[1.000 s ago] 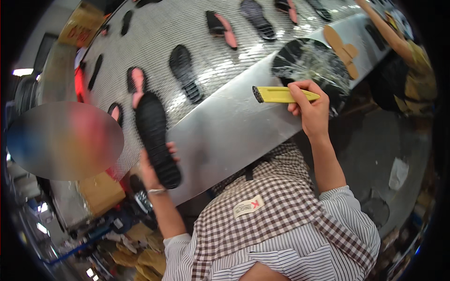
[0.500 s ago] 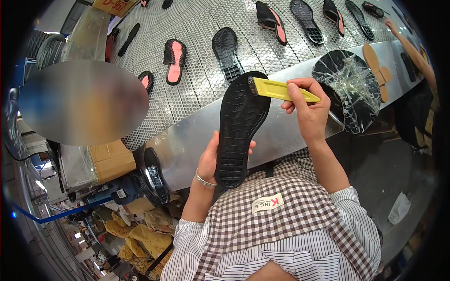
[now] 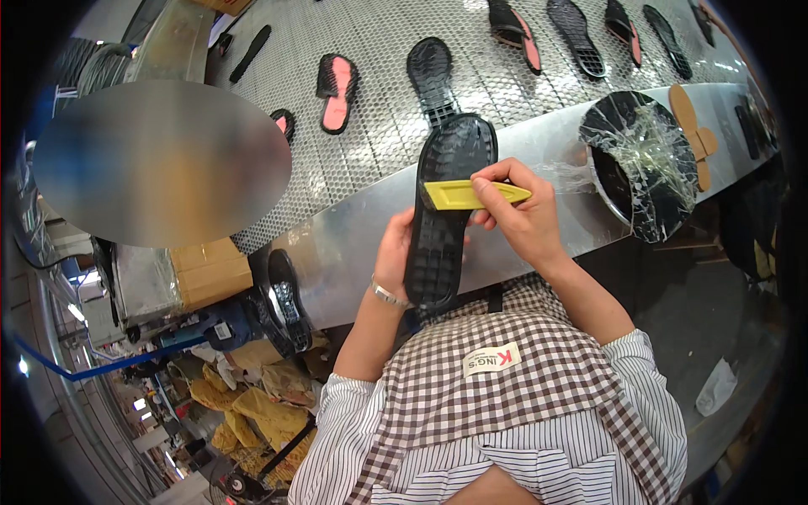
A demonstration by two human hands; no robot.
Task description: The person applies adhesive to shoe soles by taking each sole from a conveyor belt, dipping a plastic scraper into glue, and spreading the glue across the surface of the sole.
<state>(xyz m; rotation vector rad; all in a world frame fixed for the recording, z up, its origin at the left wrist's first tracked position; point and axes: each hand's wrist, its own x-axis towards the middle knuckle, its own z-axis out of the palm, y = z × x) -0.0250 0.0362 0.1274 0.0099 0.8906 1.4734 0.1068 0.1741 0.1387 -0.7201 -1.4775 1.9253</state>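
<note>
My left hand point(image 3: 393, 257) is closed around the side of a black shoe sole point(image 3: 455, 151), tilted up in front of my apron. Some of its fingers are hidden behind the sole. In my right hand point(image 3: 530, 217), a yellow-handled brush point(image 3: 456, 195) is pinched between thumb and fingers. Its dark bristles touch the sole's narrow middle. The sole's toe half looks wet and glossy. Just beyond the toe, another black sole point(image 3: 430, 67) lies on the mesh conveyor.
A round black pot point(image 3: 608, 181) with stringy dried glue stands on the metal ledge point(image 3: 353, 227), beside tan sole-shaped pieces point(image 3: 686, 126). Pink-lined slippers point(image 3: 339, 93) and more soles cover the conveyor point(image 3: 379, 143). Dark soles point(image 3: 288, 290) sit left, near a cardboard box point(image 3: 210, 273).
The brush has moved down from the toe to the middle of the sole. My view has shifted slightly, and the sole's toe half looks shinier.
</note>
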